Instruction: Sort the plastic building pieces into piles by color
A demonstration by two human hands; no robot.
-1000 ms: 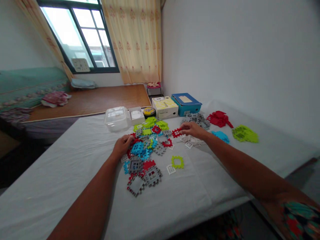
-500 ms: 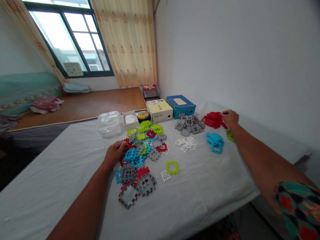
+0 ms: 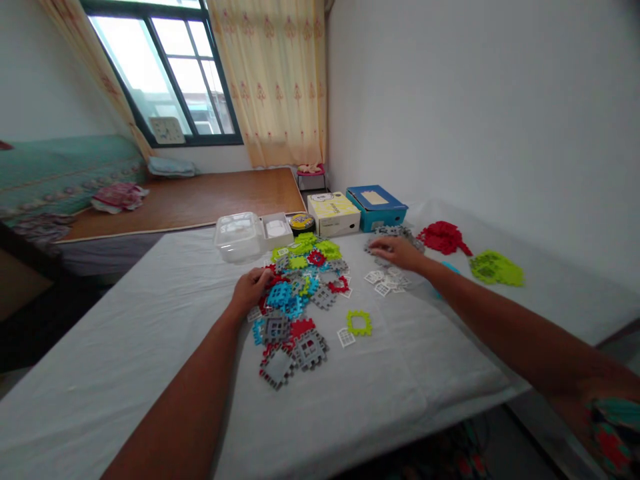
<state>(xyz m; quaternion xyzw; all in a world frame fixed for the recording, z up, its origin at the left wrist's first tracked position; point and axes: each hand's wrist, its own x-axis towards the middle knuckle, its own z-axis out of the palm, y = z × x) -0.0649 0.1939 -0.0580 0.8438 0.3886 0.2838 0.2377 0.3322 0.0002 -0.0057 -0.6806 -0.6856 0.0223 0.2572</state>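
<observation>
- My left hand (image 3: pixel 253 288) rests on the white cloth (image 3: pixel 125 333) at the near-left edge of the mixed pile of toothed tiles (image 3: pixel 297 287). Its fingers are curled in against the red and blue pieces. I cannot tell whether they pinch a tile or only touch.
- Beyond this hand, well apart from it, stands a clear lidded tub (image 3: pixel 235 235), with a small white box (image 3: pixel 277 230) just beside it.
- The mixed pile spreads from the left hand's fingertips away to its right. Grey and red tiles (image 3: pixel 300 343) trail down towards me below the wrist.
- A single green frame (image 3: pixel 359 323) lies alone between my two forearms, a small white window piece (image 3: pixel 345 337) just beside it.
- More white window pieces (image 3: pixel 387 283) lie scattered just under my right wrist.
- My right hand (image 3: pixel 395 252) is palm down, fingers close together and pointing left. It sits on the near edge of the grey pile (image 3: pixel 400 232). I cannot see whether anything is gripped beneath it.
- Beyond this hand's fingers stand a yellow-and-white box (image 3: pixel 334 213) and a blue box (image 3: pixel 376 205), touching side by side.
- To the right of the hand lies a red pile (image 3: pixel 443 237), apart from it.
- Further right lies a green pile (image 3: pixel 495 268), well clear of the arm.
</observation>
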